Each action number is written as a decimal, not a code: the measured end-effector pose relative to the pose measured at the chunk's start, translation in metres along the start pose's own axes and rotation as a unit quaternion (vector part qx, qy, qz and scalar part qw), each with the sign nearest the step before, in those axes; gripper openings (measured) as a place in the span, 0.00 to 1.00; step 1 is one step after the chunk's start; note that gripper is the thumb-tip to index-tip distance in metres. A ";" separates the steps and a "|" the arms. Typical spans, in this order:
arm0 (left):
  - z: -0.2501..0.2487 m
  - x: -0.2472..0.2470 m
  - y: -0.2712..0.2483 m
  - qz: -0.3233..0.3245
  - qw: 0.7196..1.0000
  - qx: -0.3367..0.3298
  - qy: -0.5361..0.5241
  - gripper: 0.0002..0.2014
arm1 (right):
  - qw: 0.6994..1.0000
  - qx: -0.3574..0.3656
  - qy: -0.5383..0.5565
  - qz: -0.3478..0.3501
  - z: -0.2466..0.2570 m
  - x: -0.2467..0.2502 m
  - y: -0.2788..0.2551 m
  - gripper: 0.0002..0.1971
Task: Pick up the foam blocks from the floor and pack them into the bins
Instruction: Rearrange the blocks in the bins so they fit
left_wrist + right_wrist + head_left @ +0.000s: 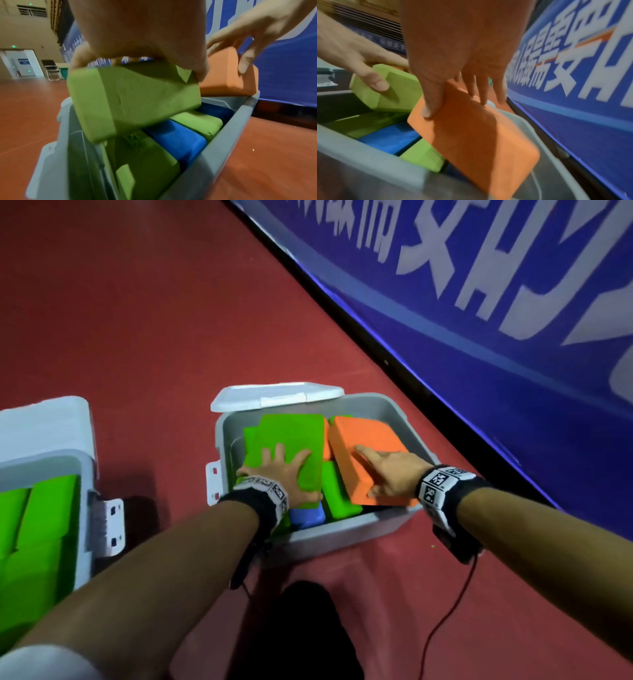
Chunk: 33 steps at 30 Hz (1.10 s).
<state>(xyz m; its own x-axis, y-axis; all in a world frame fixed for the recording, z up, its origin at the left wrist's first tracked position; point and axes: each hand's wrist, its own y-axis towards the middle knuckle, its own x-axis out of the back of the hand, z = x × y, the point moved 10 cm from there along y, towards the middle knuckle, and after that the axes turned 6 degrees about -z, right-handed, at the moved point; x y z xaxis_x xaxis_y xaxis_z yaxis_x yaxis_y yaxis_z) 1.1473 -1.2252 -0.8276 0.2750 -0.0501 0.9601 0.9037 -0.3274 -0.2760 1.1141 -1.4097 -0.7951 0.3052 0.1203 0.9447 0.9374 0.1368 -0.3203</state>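
We've got both hands in the grey bin [346, 534] in the middle of the red floor [137, 320]. Our left hand [286, 470] grips the top green block [291, 440]: fingers [274, 451] spread over its upper face, thumb curled round the near edge. That block sits tilted, above the bin's contents and not seated. Our right hand [394, 470] holds the orange block [363, 446], fingers flat and apart on the top face, thumb [243, 63] hooked over the side. The orange block is tilted too, its near corner resting on the bin's rim.

Underneath, packed in the bin: a blue block [178, 140] between more green blocks [199, 123].

The bin's white lid [274, 397] is swung open at the far side. A second bin [82, 474], far left, holds more green foam [34, 525]. Blue banner [479, 302] with white lettering runs along the right.
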 end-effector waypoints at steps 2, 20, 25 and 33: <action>-0.003 -0.018 0.003 0.044 0.999 -0.013 0.001 0.50 | 1.000 -0.008 0.023 0.000 0.005 -0.017 0.009 0.50; -0.025 -0.019 0.024 0.007 0.996 -0.087 -0.004 0.42 | 0.995 -0.075 0.052 0.033 -0.012 -0.044 0.027 0.60; -0.026 0.022 0.034 -0.037 0.994 -0.076 -0.072 0.36 | 0.966 -0.095 0.236 -0.037 -0.048 -0.008 0.022 0.59; -0.043 0.058 0.055 -0.047 0.995 -0.074 -0.050 0.36 | 0.833 -0.173 0.501 -0.159 -0.126 0.032 0.029 0.41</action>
<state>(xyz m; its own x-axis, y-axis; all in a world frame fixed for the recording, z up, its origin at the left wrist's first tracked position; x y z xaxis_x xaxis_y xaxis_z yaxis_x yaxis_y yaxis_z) 1.1994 -1.2864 -0.7850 0.2297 0.0783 0.9701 0.8704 -0.4624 -0.1688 1.1723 -1.5252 -0.7652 -0.1442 -0.7726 0.6183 0.9367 -0.3080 -0.1664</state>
